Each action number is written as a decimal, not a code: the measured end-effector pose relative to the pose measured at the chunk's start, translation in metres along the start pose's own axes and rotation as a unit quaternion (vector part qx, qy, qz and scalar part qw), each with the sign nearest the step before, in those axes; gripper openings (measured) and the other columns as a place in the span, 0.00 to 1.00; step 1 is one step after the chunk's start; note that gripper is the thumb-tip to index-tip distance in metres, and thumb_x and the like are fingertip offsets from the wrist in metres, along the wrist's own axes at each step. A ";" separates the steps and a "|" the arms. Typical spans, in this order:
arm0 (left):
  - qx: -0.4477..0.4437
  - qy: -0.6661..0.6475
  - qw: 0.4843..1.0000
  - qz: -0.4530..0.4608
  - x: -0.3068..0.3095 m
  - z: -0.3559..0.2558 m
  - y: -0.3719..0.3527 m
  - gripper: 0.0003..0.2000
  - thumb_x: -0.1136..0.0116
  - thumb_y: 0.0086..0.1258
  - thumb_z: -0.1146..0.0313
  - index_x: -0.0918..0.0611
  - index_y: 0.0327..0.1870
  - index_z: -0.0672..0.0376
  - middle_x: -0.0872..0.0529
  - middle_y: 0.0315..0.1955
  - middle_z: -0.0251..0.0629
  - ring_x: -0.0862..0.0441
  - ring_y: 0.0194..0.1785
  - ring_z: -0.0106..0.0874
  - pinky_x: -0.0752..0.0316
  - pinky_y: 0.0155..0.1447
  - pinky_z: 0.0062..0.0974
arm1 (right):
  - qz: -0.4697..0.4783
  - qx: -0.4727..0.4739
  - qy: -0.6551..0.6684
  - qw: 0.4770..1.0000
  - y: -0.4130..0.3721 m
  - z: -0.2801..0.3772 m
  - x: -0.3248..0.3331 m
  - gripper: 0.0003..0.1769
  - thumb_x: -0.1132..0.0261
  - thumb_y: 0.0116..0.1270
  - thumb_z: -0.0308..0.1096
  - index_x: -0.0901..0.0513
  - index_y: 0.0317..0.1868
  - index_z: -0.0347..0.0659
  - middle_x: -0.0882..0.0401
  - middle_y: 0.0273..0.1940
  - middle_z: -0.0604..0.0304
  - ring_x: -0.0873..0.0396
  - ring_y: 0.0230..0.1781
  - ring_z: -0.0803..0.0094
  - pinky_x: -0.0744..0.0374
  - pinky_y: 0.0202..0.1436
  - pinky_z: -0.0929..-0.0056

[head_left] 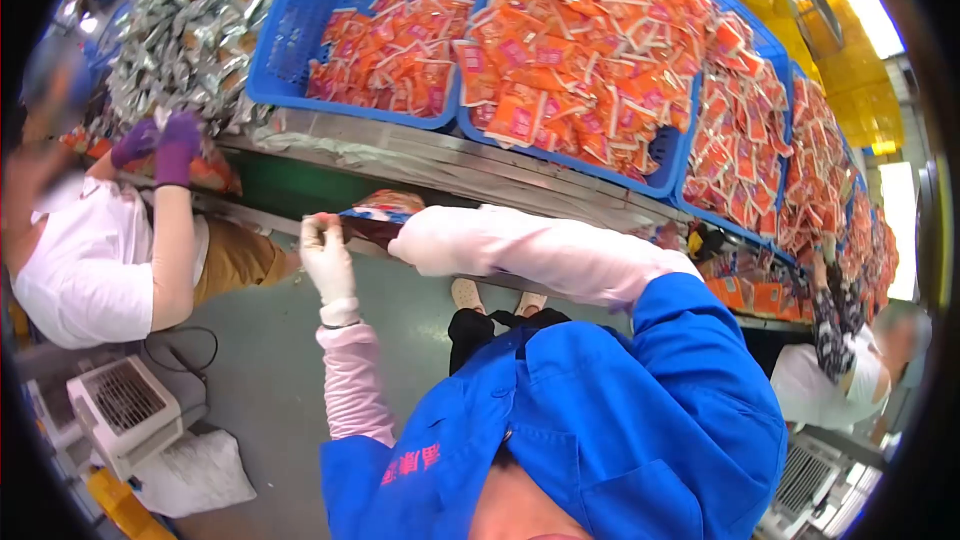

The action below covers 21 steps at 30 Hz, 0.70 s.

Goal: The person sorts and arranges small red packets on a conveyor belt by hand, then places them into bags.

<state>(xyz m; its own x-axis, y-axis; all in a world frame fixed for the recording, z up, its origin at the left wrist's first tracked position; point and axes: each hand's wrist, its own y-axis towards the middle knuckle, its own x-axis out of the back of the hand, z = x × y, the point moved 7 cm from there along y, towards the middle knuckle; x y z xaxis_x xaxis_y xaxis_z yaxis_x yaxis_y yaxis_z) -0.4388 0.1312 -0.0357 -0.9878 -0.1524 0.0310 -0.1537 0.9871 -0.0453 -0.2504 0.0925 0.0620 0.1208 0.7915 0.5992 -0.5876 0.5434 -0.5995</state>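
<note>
My left hand [326, 255], in a white glove, is raised with its fingers pinched on the left edge of a dark, blue-edged packet [372, 224]. The packet's right part meets the end of my right arm's pale pink sleeve [470, 240], which reaches across from the right. That sleeve hides my right hand and its fingers. Just above the packet, a reddish bundle [392, 202] shows at the bench edge. Blue baskets [400, 118] of orange sachets [580, 50] stand on the metal bench [350, 145] beyond my arms.
At the left, a co-worker's purple-gloved hands [172, 145] are near a heap of silver packets [190, 30]. Another co-worker [835, 370] is at the right. A white slatted unit [122, 405] and a white sack [195, 475] are on the floor at lower left.
</note>
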 end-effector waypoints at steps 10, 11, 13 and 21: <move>-0.373 0.285 0.854 0.224 -0.216 -0.157 -0.018 0.17 0.33 0.70 0.69 0.16 0.58 0.60 0.14 0.49 0.46 0.18 0.58 0.47 0.27 0.66 0.41 | -0.541 -0.488 0.260 0.633 -0.381 -0.352 -0.076 0.22 0.33 0.66 0.30 0.14 0.61 0.45 0.11 0.52 0.48 0.13 0.56 0.57 0.18 0.63 0.62; -0.393 0.318 0.833 0.224 -0.253 -0.142 -0.016 0.16 0.32 0.69 0.66 0.15 0.56 0.59 0.13 0.49 0.46 0.18 0.57 0.47 0.26 0.65 0.42 | -0.540 -0.530 0.062 0.651 -0.402 -0.369 -0.077 0.29 0.31 0.64 0.31 0.19 0.67 0.47 0.13 0.58 0.47 0.16 0.61 0.54 0.20 0.68 0.58; -0.392 0.433 0.777 0.234 -0.321 -0.100 -0.008 0.14 0.31 0.68 0.62 0.14 0.50 0.58 0.12 0.47 0.45 0.16 0.55 0.47 0.24 0.61 0.45 | -0.524 -0.553 0.022 0.647 -0.407 -0.420 -0.091 0.31 0.29 0.63 0.32 0.20 0.69 0.47 0.16 0.61 0.41 0.19 0.65 0.49 0.22 0.70 0.53; -0.140 0.151 0.902 0.380 -0.287 -0.153 -0.065 0.13 0.46 0.64 0.85 0.13 0.42 0.59 0.10 0.43 0.36 0.14 0.45 0.30 0.20 0.47 0.29 | -0.531 -0.587 -0.127 0.597 -0.387 -0.440 -0.118 0.19 0.45 0.81 0.42 0.24 0.67 0.50 0.19 0.51 0.37 0.16 0.51 0.39 0.16 0.55 0.45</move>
<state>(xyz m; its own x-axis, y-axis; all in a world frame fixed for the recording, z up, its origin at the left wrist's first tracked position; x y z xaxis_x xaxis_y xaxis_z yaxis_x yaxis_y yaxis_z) -0.1415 0.1181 0.1113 -0.7475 0.5521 0.3693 0.6187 0.7811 0.0846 0.3148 -0.0883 -0.0099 -0.2871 -0.1616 0.9442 0.6974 0.6404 0.3217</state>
